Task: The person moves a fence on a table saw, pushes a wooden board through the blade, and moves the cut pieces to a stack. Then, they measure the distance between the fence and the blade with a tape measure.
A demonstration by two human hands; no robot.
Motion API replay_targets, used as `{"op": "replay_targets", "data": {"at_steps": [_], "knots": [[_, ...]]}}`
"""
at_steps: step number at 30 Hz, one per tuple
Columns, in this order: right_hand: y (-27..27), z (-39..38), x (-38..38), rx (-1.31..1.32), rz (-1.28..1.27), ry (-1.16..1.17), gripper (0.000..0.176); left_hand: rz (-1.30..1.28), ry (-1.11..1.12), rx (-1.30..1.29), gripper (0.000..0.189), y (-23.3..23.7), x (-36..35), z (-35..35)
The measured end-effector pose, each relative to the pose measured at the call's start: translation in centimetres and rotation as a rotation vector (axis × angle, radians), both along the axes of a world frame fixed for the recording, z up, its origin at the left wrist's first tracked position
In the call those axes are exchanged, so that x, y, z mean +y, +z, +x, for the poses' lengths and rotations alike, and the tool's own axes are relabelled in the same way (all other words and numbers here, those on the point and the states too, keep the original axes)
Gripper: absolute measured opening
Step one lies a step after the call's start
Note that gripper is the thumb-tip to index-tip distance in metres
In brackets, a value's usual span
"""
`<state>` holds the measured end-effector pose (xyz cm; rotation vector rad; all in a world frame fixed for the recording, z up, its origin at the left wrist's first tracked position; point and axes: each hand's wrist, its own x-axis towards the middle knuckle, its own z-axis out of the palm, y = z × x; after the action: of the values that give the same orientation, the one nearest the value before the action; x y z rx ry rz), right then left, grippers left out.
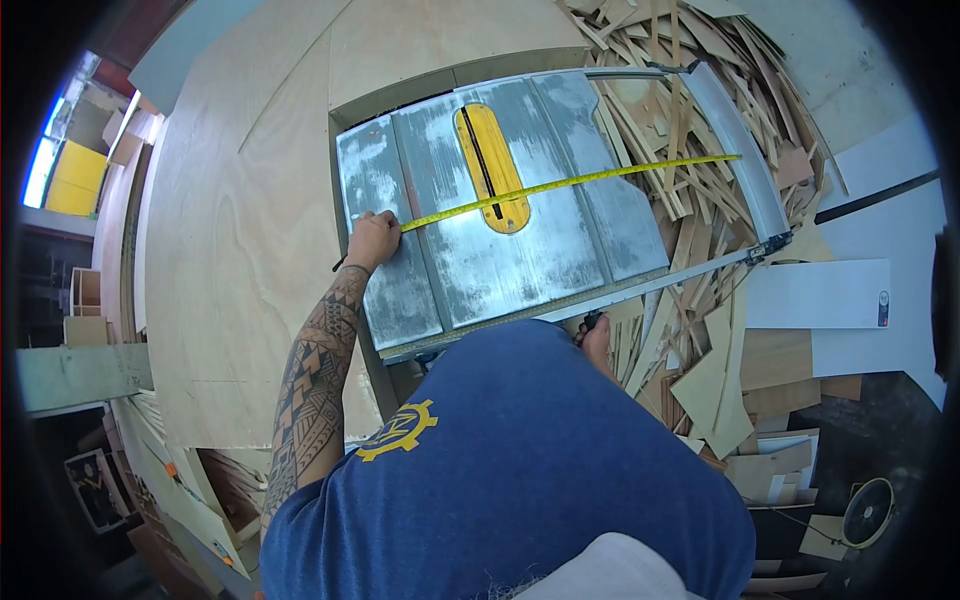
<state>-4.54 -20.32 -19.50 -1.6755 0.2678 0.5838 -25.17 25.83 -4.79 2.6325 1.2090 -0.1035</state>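
Note:
My left hand (375, 238) is closed on a tape measure, over the left part of a metal table saw top (520, 270). Its yellow blade (570, 181) stretches across the top and past its right edge, the far end lying at the silver rip fence (740, 150). Under the blade is the saw's yellow throat plate (492, 165), with a dark slot along it. At the saw's front edge, below the rail (640, 288), my right hand (597, 345) is closed around a black handle (591, 321). My shirt hides part of the right arm.
Wooden offcuts (690, 210) are heaped right of the saw, under the extended fence. A large plywood surface (230, 260) borders it on the left and behind. White panels (820, 295) lie at far right, and a round fan (868, 512) stands at lower right.

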Motion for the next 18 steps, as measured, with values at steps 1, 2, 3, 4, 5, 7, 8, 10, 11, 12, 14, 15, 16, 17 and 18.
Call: {"op": "replay_targets", "data": {"at_steps": [1, 2, 3, 4, 5, 7, 8, 10, 11, 12, 14, 15, 16, 17, 18], "knots": [[0.3, 0.7, 0.0, 0.296, 0.151, -0.078, 0.051, 0.004, -0.009, 0.001, 0.024, -0.3, 0.1, 0.2], [0.7, 1.4, -0.1, 0.592, 0.301, -0.155, 0.052, -0.009, -0.037, -0.015, 0.024, -0.6, 0.1, 0.5], [1.0, 2.3, -0.5, 0.593, 0.306, -0.165, 0.052, -0.021, -0.067, -0.032, 0.024, -0.7, 0.1, 0.7], [1.3, 3.2, -0.9, 0.764, 0.371, -0.091, 0.053, -0.019, -0.080, -0.031, 0.024, -0.7, 0.0, 0.9], [1.4, 3.9, -1.3, 0.929, 0.434, -0.012, 0.055, 0.035, -0.068, -0.079, 0.022, -0.8, -0.2, 1.1], [1.3, 4.2, -1.5, 0.923, 0.423, -0.028, 0.055, 0.085, -0.058, -0.130, 0.021, -1.4, -0.6, 1.3], [1.4, 4.5, -1.5, 0.966, 0.436, -0.009, 0.054, 0.078, -0.063, -0.144, 0.021, -1.4, -0.4, 1.3], [1.4, 5.1, -1.4, 1.007, 0.454, 0.012, 0.053, 0.077, -0.068, -0.160, 0.021, -0.7, -0.6, 1.5], [1.4, 5.4, -1.7, 1.093, 0.493, 0.037, 0.053, 0.080, -0.052, -0.146, 0.020, -0.5, -1.0, 1.7], [1.6, 5.6, -1.8, 1.176, 0.531, 0.062, 0.053, 0.083, -0.038, -0.133, 0.020, -0.5, -1.0, 1.9], [1.7, 5.6, -1.8, 1.143, 0.502, 0.065, 0.054, 0.045, -0.034, -0.082, 0.021, -0.3, -0.7, 2.0], [1.8, 5.6, -1.7, 1.114, 0.469, 0.072, 0.054, 0.006, -0.024, -0.027, 0.023, -0.5, -0.6, 2.0], [2.6, 4.5, -0.5, 1.113, 0.471, 0.071, 0.054, 0.008, -0.026, -0.027, 0.023, -0.5, -0.6, 2.0], [4.2, 2.5, 1.7, 0.811, 0.268, -0.116, 0.054, -0.004, -0.027, -0.043, 0.023, -0.6, -0.7, 1.9], [4.7, 1.4, 2.8, 0.504, 0.066, -0.291, 0.055, -0.015, -0.028, -0.057, 0.023, -0.6, -0.8, 1.7]]}}
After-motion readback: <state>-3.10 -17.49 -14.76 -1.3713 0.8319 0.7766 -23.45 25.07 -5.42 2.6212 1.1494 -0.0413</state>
